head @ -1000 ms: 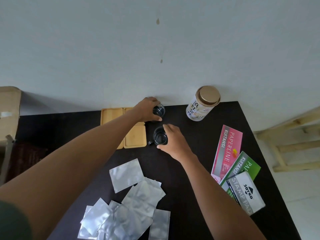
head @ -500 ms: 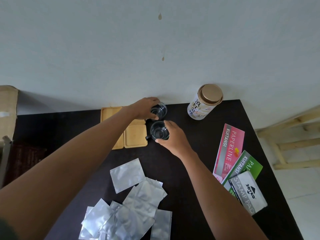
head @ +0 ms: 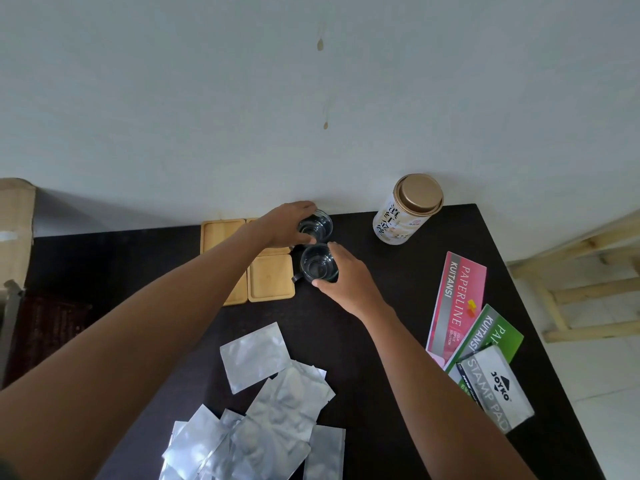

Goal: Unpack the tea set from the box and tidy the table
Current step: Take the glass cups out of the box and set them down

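Two clear glass cups stand on the black table near the wall. My left hand grips the far glass cup from its left side. My right hand holds the near glass cup, which has a small dark handle on its left, fingers wrapped around its right side. The two cups sit close together, almost touching. Several square wooden coasters lie just left of the cups; my left forearm hides part of them.
A tea tin with a gold lid stands at the back right. Receipt books and a stamp pad box lie by the right edge. Several silver foil pouches are scattered in front. A cardboard box sits at far left.
Both hands have stayed on the cups. The near cup slid a little toward the far one, so the gap between them has closed.
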